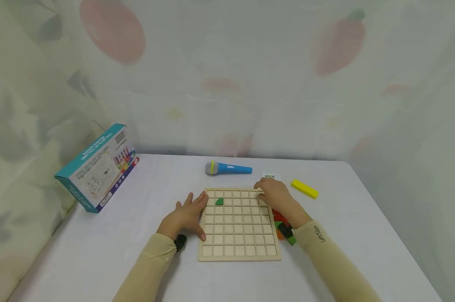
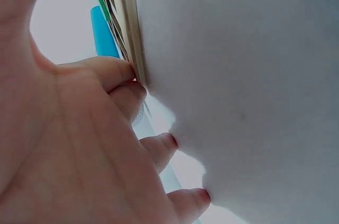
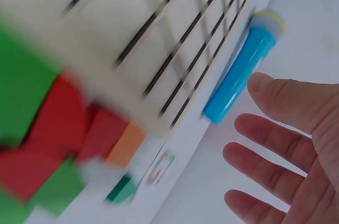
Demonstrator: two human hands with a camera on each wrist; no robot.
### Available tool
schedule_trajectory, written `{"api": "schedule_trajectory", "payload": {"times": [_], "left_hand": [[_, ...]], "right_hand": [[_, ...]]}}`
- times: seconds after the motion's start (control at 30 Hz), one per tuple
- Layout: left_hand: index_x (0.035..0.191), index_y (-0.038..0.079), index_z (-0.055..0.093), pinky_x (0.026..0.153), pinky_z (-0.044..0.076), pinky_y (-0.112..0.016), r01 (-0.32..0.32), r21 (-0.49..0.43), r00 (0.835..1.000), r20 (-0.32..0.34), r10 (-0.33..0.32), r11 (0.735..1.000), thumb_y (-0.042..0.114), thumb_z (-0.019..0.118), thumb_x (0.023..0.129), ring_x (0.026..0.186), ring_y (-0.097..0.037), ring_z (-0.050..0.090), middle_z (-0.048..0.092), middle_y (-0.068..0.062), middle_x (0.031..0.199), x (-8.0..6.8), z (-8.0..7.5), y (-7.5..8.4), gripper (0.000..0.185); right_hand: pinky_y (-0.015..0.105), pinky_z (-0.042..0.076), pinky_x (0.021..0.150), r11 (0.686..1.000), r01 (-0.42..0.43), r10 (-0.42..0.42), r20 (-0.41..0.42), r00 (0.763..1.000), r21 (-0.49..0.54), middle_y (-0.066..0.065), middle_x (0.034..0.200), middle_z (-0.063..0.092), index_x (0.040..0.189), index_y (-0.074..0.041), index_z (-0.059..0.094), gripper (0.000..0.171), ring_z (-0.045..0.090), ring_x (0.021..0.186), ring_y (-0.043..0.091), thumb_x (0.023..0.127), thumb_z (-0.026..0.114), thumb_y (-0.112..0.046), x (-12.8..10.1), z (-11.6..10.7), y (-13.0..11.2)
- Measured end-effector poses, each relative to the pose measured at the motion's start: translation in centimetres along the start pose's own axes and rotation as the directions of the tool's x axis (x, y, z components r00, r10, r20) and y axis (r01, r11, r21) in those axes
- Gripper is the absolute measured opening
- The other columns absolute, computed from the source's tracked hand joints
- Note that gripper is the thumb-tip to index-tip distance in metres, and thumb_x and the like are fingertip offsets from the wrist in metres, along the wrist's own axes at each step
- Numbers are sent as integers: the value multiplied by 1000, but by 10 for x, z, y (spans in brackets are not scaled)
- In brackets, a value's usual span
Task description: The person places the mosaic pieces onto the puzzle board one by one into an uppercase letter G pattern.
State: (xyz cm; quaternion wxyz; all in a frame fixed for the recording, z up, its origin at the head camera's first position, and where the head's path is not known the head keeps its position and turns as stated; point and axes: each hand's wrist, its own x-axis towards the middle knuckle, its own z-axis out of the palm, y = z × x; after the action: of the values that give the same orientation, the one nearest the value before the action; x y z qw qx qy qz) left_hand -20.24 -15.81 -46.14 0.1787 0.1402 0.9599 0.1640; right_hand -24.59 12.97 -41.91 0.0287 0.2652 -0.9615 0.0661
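Note:
A wooden grid board (image 1: 238,256) lies flat on the white table (image 1: 137,235). One green piece (image 1: 219,201) sits in a cell near its far left corner. My left hand (image 1: 189,214) rests flat on the table, its fingers (image 2: 122,73) touching the board's left edge (image 2: 128,28). My right hand (image 1: 271,192) hovers over the board's far right corner with relaxed, spread fingers (image 3: 275,144) that hold nothing. A heap of red, green and orange pieces (image 1: 284,228) lies beside the board's right edge, partly hidden by my right forearm; it shows blurred in the right wrist view (image 3: 53,144).
A blue toy microphone (image 1: 229,168) lies just beyond the board, seen too in the right wrist view (image 3: 241,73). A small card (image 1: 270,176) and a yellow block (image 1: 304,188) lie at the far right. A teal-edged box (image 1: 99,167) leans at the far left. A curtain hangs behind.

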Motion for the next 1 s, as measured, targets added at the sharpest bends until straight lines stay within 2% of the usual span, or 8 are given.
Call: {"api": "schedule_trajectory", "payload": {"times": [0.1,0.2,0.3,0.47,0.6,0.83,1.0], "left_hand": [[144,18,12,95,3,-70,3,8,1000,-3,-3,1000,52,82,35,134,-38,-4,1,1,150,1,0,-1,135],[144,18,12,95,4,-69,8,11,1000,-3,-8,1000,51,83,35,134,-38,-4,1,0,150,0,-1,0,134],[144,17,11,95,3,-69,11,6,1000,3,-11,1000,49,83,36,134,-38,-4,1,0,150,-1,-2,1,134],[144,17,11,95,3,-69,10,6,1000,9,-10,1000,48,83,36,134,-38,-4,1,-1,150,-1,-1,2,134],[144,17,11,95,3,-69,14,2,1000,13,-14,1000,49,83,37,134,-38,-4,1,-1,150,-1,-1,3,133],[144,15,12,95,3,-70,8,-18,1000,16,-7,1000,48,84,38,134,-39,-3,2,-3,150,-5,-3,6,132],[144,15,13,94,4,-70,0,-7,1000,6,0,1000,48,83,38,134,-39,-3,3,-3,150,-5,-4,7,132]], "right_hand": [[29,50,60,1000,-28,28,9,1000,-2,5,106,61,105,-13,64,29,60,88,22,77,69,-19,-9,0,15],[34,51,70,997,-73,73,26,997,4,8,113,59,106,-13,64,29,57,99,25,78,67,-19,-17,4,29],[36,50,77,995,-97,97,32,995,13,8,113,59,106,-12,64,29,56,100,25,78,67,-19,-26,6,40],[38,48,81,988,-155,154,53,987,0,6,105,61,105,-12,64,29,57,94,21,77,69,-19,-45,5,52],[40,47,83,979,-203,201,109,974,9,6,105,60,104,-12,65,29,55,93,21,76,70,-18,-59,2,62],[42,45,86,973,-226,207,234,950,55,2,104,61,102,-13,65,28,55,97,21,75,71,-14,-80,2,79],[42,45,86,970,-235,215,244,946,56,-1,100,62,99,-15,66,26,55,95,20,73,71,-12,-88,10,86]]}}
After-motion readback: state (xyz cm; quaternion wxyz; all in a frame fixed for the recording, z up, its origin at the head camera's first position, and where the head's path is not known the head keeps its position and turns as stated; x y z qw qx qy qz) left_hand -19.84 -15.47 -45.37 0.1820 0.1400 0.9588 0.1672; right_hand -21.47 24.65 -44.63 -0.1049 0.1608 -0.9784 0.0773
